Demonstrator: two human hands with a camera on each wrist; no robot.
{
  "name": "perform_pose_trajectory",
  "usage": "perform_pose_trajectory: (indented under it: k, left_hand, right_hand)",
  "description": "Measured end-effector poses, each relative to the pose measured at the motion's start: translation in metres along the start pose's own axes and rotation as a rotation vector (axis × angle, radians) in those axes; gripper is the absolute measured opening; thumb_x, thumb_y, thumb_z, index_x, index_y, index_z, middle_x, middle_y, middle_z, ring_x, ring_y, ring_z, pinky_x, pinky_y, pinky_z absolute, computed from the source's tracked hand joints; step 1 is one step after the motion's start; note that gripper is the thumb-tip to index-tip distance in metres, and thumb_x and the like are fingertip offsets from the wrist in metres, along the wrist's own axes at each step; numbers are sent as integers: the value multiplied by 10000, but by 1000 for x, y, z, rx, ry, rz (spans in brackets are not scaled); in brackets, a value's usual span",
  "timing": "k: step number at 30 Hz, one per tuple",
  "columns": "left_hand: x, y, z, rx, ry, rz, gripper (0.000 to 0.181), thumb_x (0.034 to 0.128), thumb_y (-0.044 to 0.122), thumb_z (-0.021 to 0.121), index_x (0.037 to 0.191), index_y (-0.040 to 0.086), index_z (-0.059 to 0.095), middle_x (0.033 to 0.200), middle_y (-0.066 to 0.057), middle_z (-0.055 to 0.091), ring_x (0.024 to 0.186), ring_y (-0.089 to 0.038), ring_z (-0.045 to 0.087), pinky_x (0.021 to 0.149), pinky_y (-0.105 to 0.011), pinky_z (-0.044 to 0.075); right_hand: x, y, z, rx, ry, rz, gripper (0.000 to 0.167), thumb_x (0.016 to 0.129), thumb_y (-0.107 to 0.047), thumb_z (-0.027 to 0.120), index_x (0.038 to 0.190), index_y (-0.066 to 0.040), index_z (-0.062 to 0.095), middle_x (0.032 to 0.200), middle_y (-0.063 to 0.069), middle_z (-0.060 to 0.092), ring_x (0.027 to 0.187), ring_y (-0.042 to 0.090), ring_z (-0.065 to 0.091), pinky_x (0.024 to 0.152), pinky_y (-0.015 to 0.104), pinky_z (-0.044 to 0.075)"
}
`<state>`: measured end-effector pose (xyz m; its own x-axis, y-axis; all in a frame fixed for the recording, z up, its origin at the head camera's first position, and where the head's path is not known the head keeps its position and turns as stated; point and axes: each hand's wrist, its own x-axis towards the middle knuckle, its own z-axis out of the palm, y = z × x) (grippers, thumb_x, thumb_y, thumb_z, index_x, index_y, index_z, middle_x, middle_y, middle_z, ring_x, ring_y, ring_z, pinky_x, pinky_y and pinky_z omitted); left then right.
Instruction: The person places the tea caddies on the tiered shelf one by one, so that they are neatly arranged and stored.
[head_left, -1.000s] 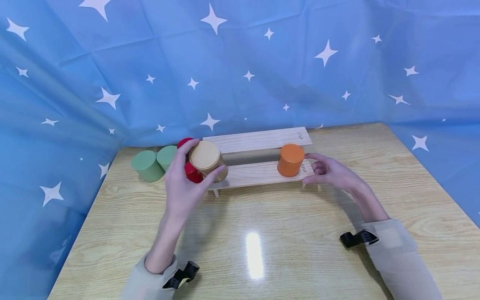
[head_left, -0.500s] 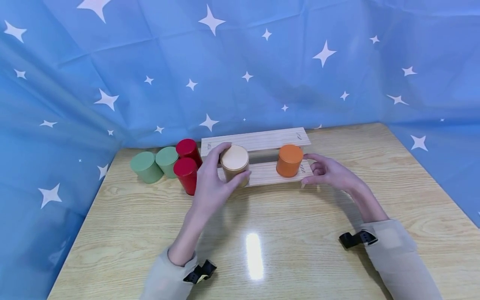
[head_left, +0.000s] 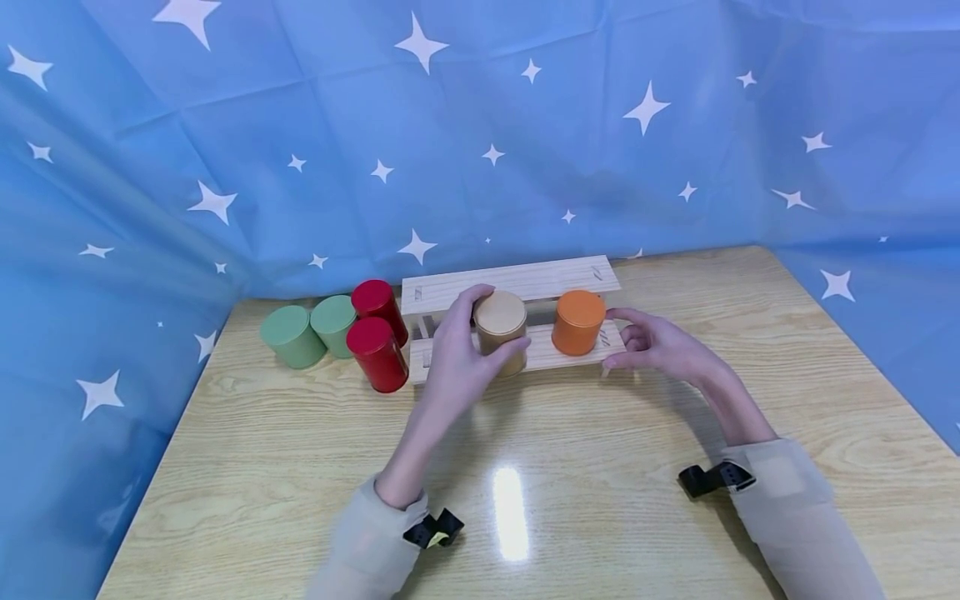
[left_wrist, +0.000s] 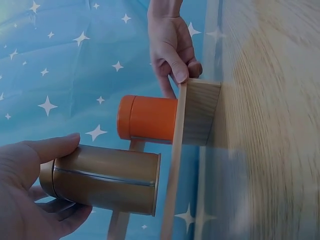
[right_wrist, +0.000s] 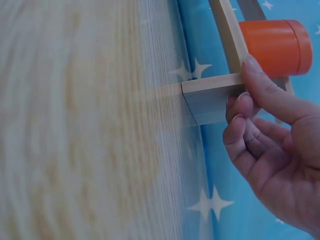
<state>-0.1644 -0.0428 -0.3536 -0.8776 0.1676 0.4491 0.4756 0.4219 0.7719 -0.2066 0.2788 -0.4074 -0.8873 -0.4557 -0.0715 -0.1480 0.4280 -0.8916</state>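
Observation:
My left hand (head_left: 457,358) grips a gold canister (head_left: 500,317) with a lighter lid, thumb and fingers around its sides. The canister is over the lower board of a two-step wooden shelf (head_left: 517,280). In the left wrist view, a small gap shows between the gold canister (left_wrist: 107,177) and the board. An orange canister (head_left: 579,323) stands upright on the lower board's right part. At that board's right end, my right hand (head_left: 652,343) holds the shelf. The right wrist view has its thumb on the board edge beside the orange canister (right_wrist: 275,47), other fingers curled below.
Two red canisters (head_left: 377,354) stand just left of the shelf. Further left are two green canisters (head_left: 292,336). A blue star-patterned cloth (head_left: 480,125) hangs behind the wooden table (head_left: 247,467), and also covers its left side.
My left hand has carried the gold canister rightward from in front of the red canisters, along the shelf toward the orange one. The right hand has stayed at the shelf's end.

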Motion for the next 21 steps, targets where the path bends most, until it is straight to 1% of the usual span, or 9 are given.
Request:
perform_pose_trajectory:
  k: [5,8,12,15,18,21]
  left_hand:
    - [5,-3,9,-20,-4,-24,691,805,161,874,1374,13,512,1280,-105,604,1098,-239,587,888,-380,532]
    - [7,-4,14,-32,-6,-37,695,813,167,868,1389,22,505,1299,-123,589,1121,-253,573,893,-395,533]
    - [9,-3,19,-42,-13,-77,704,828,180,856,1417,62,488,1322,-152,525,1153,-273,548,938,-422,516]
    - [11,-2,22,-40,-21,-106,709,836,182,850,1431,88,478,1330,-159,487,1165,-284,538,969,-441,498]
    - [14,0,23,-28,-25,-114,711,837,174,848,1437,93,475,1342,-153,489,1189,-287,534,996,-448,484]
    - [16,1,25,-17,-29,-117,712,834,170,851,1436,96,478,1347,-146,499,1205,-285,534,1011,-445,476]
  right_hand:
    - [0,-1,1,7,7,22,812,877,-145,801,1520,-5,325,758,44,398,614,115,367,601,291,400]
    - [0,-1,1,15,9,27,813,877,-145,802,1521,-9,326,766,48,410,620,115,378,601,293,405]
    - [-1,0,1,16,12,20,796,876,-134,800,1512,-8,338,759,52,413,617,113,383,594,297,410]
    - [0,0,1,16,12,25,803,876,-128,799,1517,-5,332,773,63,448,621,113,407,590,292,421]
    - [0,0,1,21,9,30,809,876,-122,798,1522,-3,325,789,74,468,628,118,422,591,286,425]
    - [1,1,1,25,9,30,801,876,-118,798,1518,-6,333,782,67,444,626,119,407,595,286,418]
